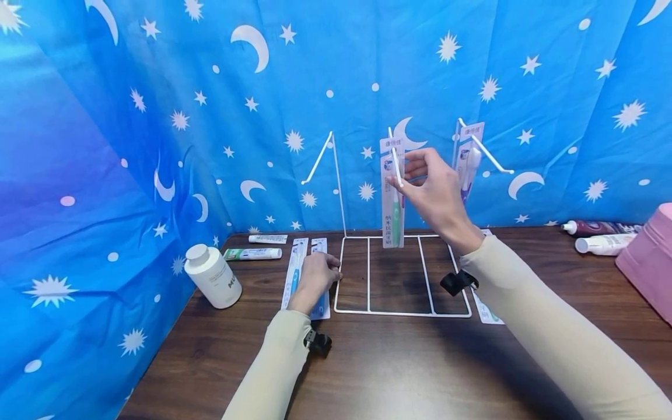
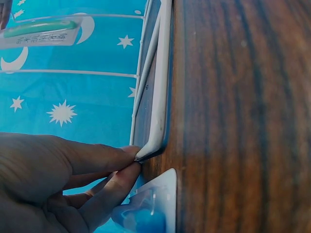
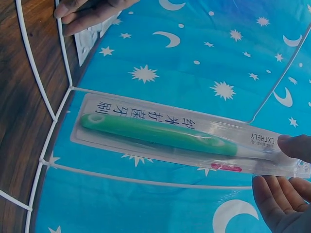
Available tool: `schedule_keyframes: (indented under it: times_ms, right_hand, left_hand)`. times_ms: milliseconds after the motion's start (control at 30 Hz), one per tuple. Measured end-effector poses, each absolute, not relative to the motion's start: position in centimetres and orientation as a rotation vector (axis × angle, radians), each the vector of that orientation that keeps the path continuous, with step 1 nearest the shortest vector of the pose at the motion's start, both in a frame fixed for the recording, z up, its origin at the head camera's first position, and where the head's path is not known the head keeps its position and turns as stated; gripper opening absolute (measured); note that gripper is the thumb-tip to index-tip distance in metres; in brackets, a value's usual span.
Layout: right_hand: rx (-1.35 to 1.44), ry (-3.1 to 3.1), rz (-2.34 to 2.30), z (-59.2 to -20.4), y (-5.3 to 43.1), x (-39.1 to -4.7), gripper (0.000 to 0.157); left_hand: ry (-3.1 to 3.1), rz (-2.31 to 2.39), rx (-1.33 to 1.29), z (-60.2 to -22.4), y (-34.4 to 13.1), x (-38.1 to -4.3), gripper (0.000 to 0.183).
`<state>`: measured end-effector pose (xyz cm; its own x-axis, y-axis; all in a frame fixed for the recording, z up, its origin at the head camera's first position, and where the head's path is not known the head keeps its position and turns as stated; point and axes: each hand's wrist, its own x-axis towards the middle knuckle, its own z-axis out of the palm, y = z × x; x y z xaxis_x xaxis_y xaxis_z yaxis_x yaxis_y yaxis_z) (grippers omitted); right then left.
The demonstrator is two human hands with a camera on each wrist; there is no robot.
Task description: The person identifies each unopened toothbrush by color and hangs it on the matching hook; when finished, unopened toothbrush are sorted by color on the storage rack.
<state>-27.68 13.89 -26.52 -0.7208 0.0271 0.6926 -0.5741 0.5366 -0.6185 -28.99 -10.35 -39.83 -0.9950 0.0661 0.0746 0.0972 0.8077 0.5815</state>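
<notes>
My right hand (image 1: pixel 438 186) holds a packaged toothbrush (image 1: pixel 396 224) with a green handle by its upper part, upright at the middle hook (image 1: pixel 396 166) of a white wire rack (image 1: pixel 368 280). The right wrist view shows thumb and fingers on opposite sides of the clear pack (image 3: pixel 160 136). My left hand (image 1: pixel 315 274) pinches the left side of the rack's base, and its fingertips meet at the wire (image 2: pixel 156 121) in the left wrist view. Another packaged toothbrush (image 1: pixel 469 157) with a purple handle hangs on the right hook. The left hook (image 1: pixel 319 157) carries nothing.
Two packaged toothbrushes (image 1: pixel 295 271) lie left of the rack, partly under my left hand; another (image 1: pixel 488 306) lies at its right. A white bottle (image 1: pixel 212 277) and two tubes (image 1: pixel 254 254) are at left. More tubes (image 1: pixel 604 244) and a pink container (image 1: pixel 648 262) are at right.
</notes>
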Motion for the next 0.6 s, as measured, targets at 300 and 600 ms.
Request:
schedule_keyframes:
  times_ms: [300, 600]
  right_hand:
    - [0.407, -2.104, 1.188, -27.1, 13.8, -27.9, 0.049]
    - [0.411, -2.090, 1.151, -28.4, 15.6, -26.5, 0.052]
  left_hand:
    - [-2.936, -0.972, -0.123, -40.0, -10.3, -28.8, 0.017]
    - [-2.928, -0.970, -0.149, -40.0, -10.4, -29.0, 0.018]
